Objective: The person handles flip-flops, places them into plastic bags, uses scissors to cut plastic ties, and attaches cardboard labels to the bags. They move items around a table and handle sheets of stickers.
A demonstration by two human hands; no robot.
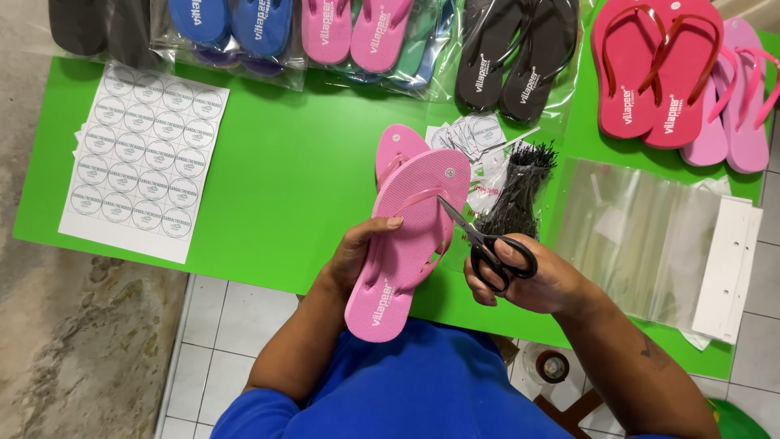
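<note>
Pink foam, light and springy by the look of it, makes up the pair of flip-flops (410,236) held sole to sole above the near edge of the green table (284,187); the left hand (357,252) is clamped around the pair at mid-length, thumb on the top sole beside the strap. The right hand (528,280) is closed through the loops of black-handled scissors (479,240), whose blades point at the thin strap of the upper sandal; whether the blades bite on anything cannot be told. Such a sole would likely bend easily and its textured face should resist slipping; a grip across the waist, as now, seems the steadiest hold, since the strap is soft and would give. Just behind lie a bundle of black ties (520,191) and round labels (467,134); a sticker sheet (142,162) sits well left, clear bags (642,236) to the right.
</note>
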